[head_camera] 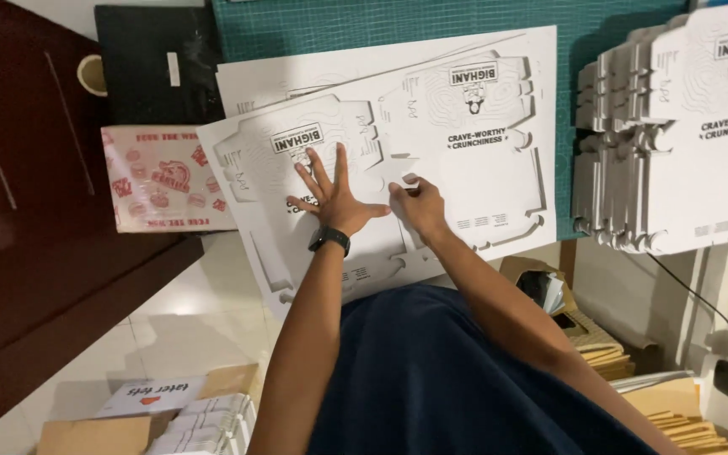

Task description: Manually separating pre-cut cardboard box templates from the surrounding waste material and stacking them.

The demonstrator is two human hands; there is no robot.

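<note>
2 hands were on the same printed die-cut cardboard sheet (465, 143), and that was pretty much the whole story at this point. The left hand (330, 194) lay flat with its fingers spread wide, palm pressing the sheet down onto the green cutting mat (313, 29). It wasn't gripping anything, just pinning. A black watch (329, 239) sat on that wrist.

Just beside it, the right hand (419, 205) had its fingers curled in at a cut edge near the middle of the sheet. Looked like a pinch on a tab or a bit of the scrap border, but honestly I couldn't tell if the fingertips were closed on cardboard or only pushing at it.

The bit that mattered: the sheet's long axis ran sideways across both hands, with most of it stretching off past the right hand, and the box outline lying straight ahead of the fingertips. The right hand was the nearer 1 to that cut line, and the left held the part on its own side.

Further out past the right hand sat a stack of punched-out box blanks (676, 135). Off beyond the left hand lay a red-and-white printed paper bag (162, 181) and a black folder (157, 63), both well apart from either hand.
</note>
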